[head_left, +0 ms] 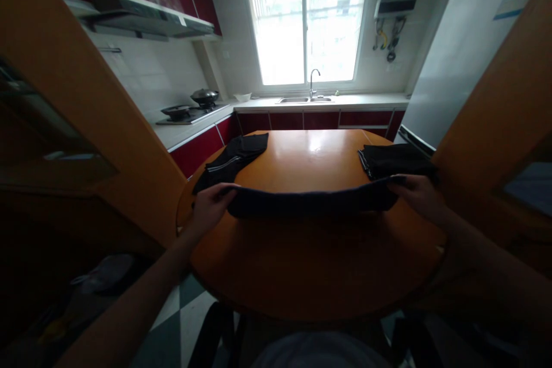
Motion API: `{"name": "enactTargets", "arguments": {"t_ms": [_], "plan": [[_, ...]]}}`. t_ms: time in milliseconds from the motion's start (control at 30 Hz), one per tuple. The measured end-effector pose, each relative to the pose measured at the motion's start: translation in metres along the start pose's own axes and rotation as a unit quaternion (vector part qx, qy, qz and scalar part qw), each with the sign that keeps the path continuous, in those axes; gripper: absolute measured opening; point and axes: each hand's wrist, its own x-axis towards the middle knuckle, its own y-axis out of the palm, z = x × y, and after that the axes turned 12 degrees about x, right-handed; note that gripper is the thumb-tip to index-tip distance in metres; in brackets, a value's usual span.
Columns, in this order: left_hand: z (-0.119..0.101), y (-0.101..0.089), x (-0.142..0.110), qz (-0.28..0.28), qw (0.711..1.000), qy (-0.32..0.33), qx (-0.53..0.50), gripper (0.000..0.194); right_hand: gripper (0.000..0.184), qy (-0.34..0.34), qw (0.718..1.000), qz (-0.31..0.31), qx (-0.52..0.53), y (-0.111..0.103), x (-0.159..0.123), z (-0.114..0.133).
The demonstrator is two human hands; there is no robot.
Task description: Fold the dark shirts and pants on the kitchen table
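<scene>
A dark navy piece of folded cloth [308, 202] stretches sideways over the wooden table, its exact kind of garment not clear. My left hand [212, 204] pinches its left upper corner between thumb and fingers. At the other end, my right hand [417, 194] grips the right upper corner the same way. The upper edge sags slightly between both hands. Just beyond my left hand lies a black garment with white stripes [237, 156], loosely laid out. Behind my right hand rests a folded black garment [394, 160] with a light striped edge.
The oval wooden table [314, 276] fills the middle. Orange-brown door frames stand on both sides. Beyond are a counter with a sink [304, 100], a stove with a lidded wok [204, 96] and a pan [176, 111], and a white fridge [457, 57] at right.
</scene>
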Motion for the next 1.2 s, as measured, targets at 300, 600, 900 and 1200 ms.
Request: {"name": "enactTargets", "arguments": {"t_ms": [300, 600, 900, 1200], "plan": [[0.026, 0.052, 0.081, 0.161, 0.963, -0.162, -0.146, 0.047, 0.016, 0.200, 0.975, 0.021, 0.092, 0.037, 0.088, -0.009], [0.006, 0.138, 0.088, 0.119, 0.989, 0.018, 0.085, 0.043, 0.039, 0.047, 0.977, -0.022, -0.208, 0.129, 0.114, -0.058], [-0.062, 0.224, 0.028, 0.237, 0.910, 0.236, 0.246, 0.058, 0.060, -0.057, 0.918, 0.182, -0.347, 0.232, 0.069, -0.059], [0.001, 0.177, 0.037, 0.219, 0.919, 0.061, 0.322, 0.073, 0.072, 0.060, 0.899, 0.139, -0.411, 0.175, 0.071, -0.081]]}}
